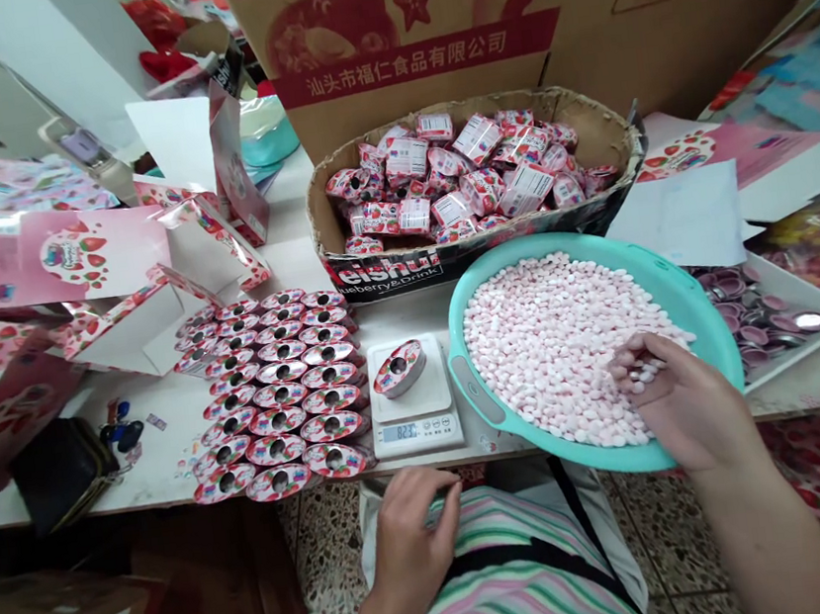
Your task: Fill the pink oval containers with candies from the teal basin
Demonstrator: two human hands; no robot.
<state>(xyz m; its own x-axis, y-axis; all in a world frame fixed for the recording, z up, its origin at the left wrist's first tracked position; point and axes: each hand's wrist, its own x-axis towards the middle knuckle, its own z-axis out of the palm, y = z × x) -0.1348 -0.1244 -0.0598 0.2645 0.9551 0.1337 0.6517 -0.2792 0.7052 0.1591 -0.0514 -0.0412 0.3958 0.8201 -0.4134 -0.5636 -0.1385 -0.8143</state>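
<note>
My right hand point(680, 403) is over the turquoise basin point(705, 311), fingers curled around a few small white candies point(644, 376). Pale pink and white candies point(550, 350) fill most of the basin. Nothing shows in my left hand point(414, 526), which hangs at the table's front edge above my lap, its thumb apart from the loosely bent fingers. Just beyond it stands a white digital scale point(413, 401), its display reading what looks like 823, decimal point unclear. One oval strawberry-print tin point(399, 368) with a dark round opening lies tilted on the scale's plate.
Left of the scale, similar tins point(271, 394) stand in close rows. Behind, a cut-down carton point(464, 260) holds wrapped strawberry-print packs point(468, 170). A white tray point(804, 348) of purplish caps is at the right. Folded pink boxes point(96, 251) and a black pouch point(60, 469) lie left.
</note>
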